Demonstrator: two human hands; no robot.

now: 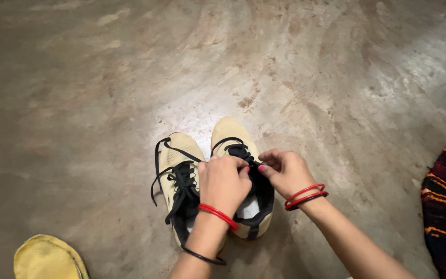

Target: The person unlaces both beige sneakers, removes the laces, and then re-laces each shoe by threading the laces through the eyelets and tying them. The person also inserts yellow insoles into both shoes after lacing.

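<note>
Both hands, left hand (224,182) and right hand (285,172), pinch the soft, floppy lace (243,153) on the light right shoe (236,135).

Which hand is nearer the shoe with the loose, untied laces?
Left. The left hand sits right beside the unlaced shoe, while the right hand is over the far side of the other shoe.

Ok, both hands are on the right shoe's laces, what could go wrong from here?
1. The left hand and right hand cover the lacing of the right shoe, so a skipped eyelet could go unnoticed.
2. The left shoe has loose black laces trailing on the floor close by; they might get caught or pulled.
</note>
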